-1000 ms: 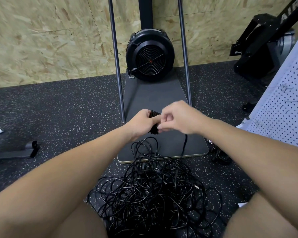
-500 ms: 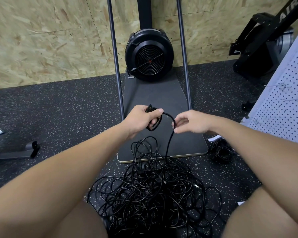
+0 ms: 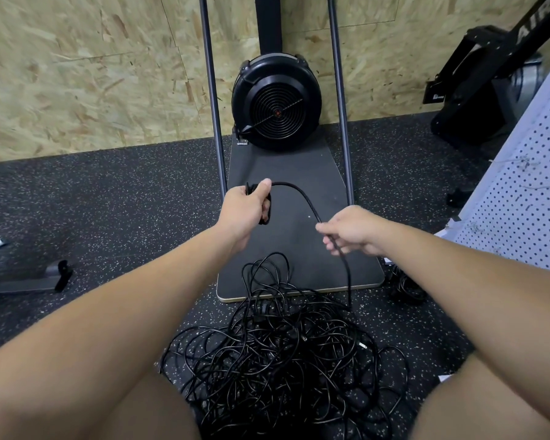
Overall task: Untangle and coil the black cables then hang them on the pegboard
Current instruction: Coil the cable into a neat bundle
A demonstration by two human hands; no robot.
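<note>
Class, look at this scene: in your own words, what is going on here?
A person is coiling a black cable pulled from a tangled pile on the floor. The left hand grips a small coil, and the right hand pinches the same cable further along, where it runs down into the pile. Most of the cables lie tangled. The pegboard stands at the right; no cable can be seen hanging on it.

Gym — speckled rubber floor (image 3: 92,198), fan-wheel machine (image 3: 277,103).
</note>
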